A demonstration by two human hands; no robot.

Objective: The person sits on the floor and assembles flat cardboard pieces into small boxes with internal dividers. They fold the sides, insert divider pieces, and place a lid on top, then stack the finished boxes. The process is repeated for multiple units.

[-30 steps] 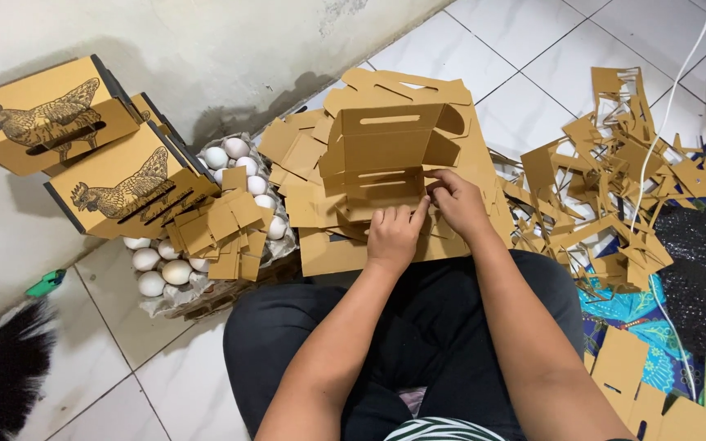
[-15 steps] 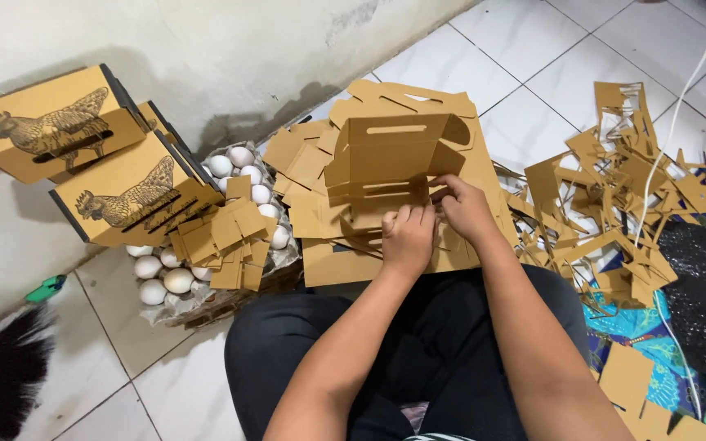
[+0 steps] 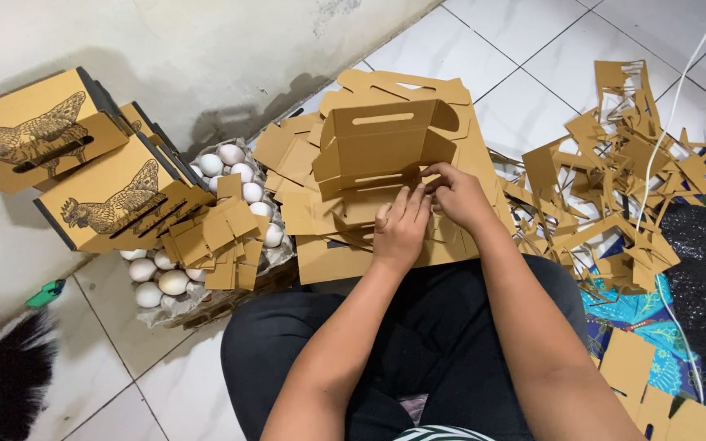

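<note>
A person sits on a white tiled floor (image 3: pixel 533 49) and works on a half-folded cardboard box (image 3: pixel 386 147) that stands on a stack of flat cardboard blanks (image 3: pixel 320 261) in front of the knees. The box rises just beyond both hands, its slotted handle panel upright and its lower flap reaching down to the fingers. The left hand (image 3: pixel 399 231) lies palm down on the lower flap, fingers stretched forward and pressing it flat rather than closed around it. The right hand (image 3: pixel 457 194) sits just beside it, fingertips pinched on the flap's edge at the base of the box. To the left, a tray of white eggs (image 3: pixel 206 220) sits under loose cardboard dividers (image 3: pixel 214 237), next to two finished boxes with a hen print (image 3: pixel 67 171). To the right lies a heap of cardboard offcuts (image 3: pixel 614 180), crossed by a white cable (image 3: pixel 680 90)
</note>
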